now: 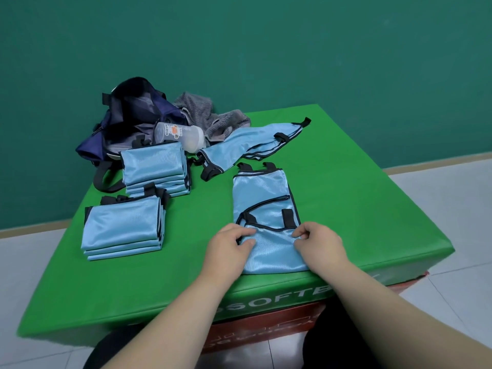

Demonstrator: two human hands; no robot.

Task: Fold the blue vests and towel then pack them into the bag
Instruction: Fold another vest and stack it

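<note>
While both hands work at 6 o'clock on the green mat (359, 209), the left hand (231, 242) and right hand (316, 242) each pinch the near part of a half-folded blue vest (266, 201), fingers curled onto the cloth at its 2 side edges. Folded vests: near stack (122, 230) at 9 o'clock, far stack (154, 166) at 10; 1 loose vest (247, 142) lies at 12, just beside a clear bottle (178, 137). Open navy bag (127, 115) at 11 o'clock, crumpled grey towel (210, 115) beside it toward 12.

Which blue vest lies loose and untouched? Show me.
The sprawled vest by the bottle; others are folded stacks or the front vest, pinched by left hand and right hand.
</note>
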